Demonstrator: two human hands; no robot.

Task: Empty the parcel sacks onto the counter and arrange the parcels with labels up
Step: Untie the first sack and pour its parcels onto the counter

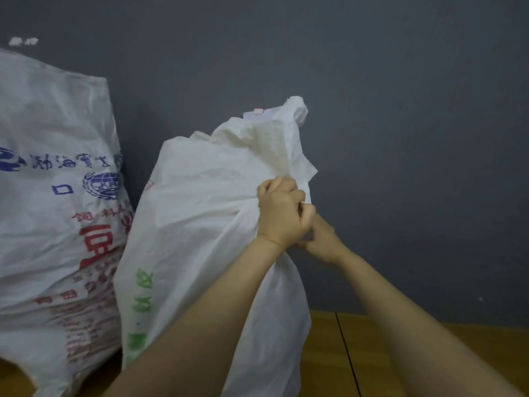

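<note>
Nearest, the left hand [282,214] has its fingers clamped on a bunched fold of the white woven sack [200,224] at its 3 o'clock side, with the right hand [322,239] tucked just behind it, its fingers hidden so I cannot tell their grip. Two sacks stand touching on the wooden desk [400,353], the crumpled one printed green, the printed sack [54,196] at 9 o'clock blue and red. Behind them rises a dark grey wall [400,110]
</note>
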